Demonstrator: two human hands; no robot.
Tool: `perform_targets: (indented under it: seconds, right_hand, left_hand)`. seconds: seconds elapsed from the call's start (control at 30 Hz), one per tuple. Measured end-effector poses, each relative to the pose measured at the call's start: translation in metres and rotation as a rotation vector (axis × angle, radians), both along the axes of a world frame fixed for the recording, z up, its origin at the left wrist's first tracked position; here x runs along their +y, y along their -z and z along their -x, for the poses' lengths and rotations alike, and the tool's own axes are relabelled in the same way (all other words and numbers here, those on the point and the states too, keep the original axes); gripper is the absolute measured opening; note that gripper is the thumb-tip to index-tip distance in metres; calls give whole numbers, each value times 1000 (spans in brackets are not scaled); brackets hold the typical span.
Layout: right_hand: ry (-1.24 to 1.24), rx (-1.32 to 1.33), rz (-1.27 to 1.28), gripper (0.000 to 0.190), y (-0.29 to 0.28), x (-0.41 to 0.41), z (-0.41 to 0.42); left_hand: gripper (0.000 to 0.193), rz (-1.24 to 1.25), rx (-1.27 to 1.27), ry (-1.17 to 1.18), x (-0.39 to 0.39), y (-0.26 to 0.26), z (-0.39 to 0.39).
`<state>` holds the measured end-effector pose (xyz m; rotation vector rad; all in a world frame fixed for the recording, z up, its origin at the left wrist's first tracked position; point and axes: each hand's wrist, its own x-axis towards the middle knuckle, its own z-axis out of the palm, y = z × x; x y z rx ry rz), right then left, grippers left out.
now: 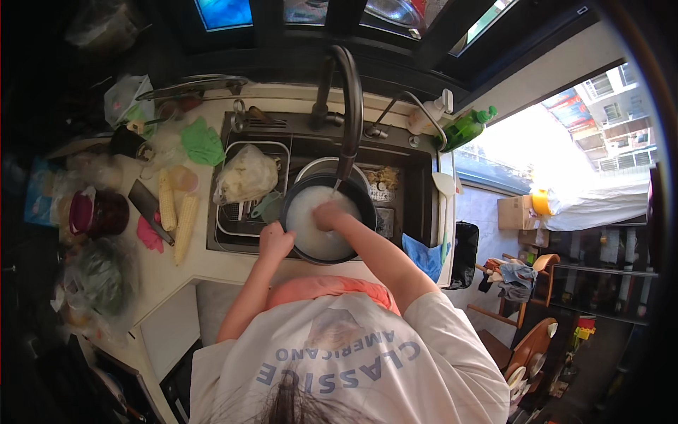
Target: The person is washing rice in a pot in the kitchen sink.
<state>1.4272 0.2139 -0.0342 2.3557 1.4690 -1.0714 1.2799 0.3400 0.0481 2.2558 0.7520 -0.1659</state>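
A dark round pot (369, 208) filled with cloudy whitish water (312, 236) stands over the sink. My left hand (276, 241) grips its rim at the left side. Inside the pot, my right hand (331, 214) dips into the water; its fingers are partly hidden, so their pose does not show. A thin stream runs from the dark curved faucet (354, 106) into the pot. Behind the pot, a metal bowl (318, 164) shows its rim. In the wire basket (217, 225) to the left lies a plastic bag of pale food (248, 175).
On the left counter lie corn cobs (185, 228), a cleaver (147, 204), a green plastic bag (202, 142) and a dark red pot (108, 213). At the right edge are a blue cloth (424, 257), a pale spatula (444, 188) and a green soap bottle (466, 130).
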Motion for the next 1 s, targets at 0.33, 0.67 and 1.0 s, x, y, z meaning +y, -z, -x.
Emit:
perform_targets:
  seconds: [0.33,0.67,1.0]
  right_hand:
    - [-176,592,-44,42,-10,-11,50]
    - [-143,117,104,34,11,-64,-1]
    - [54,175,-21,38,-28,25,16]
  left_hand:
    - [28,3,-59,-5,-1,-1,4]
    - [27,13,-56,2,-2,2,2]
    - [31,-8,-97,-30,-1,15,10]
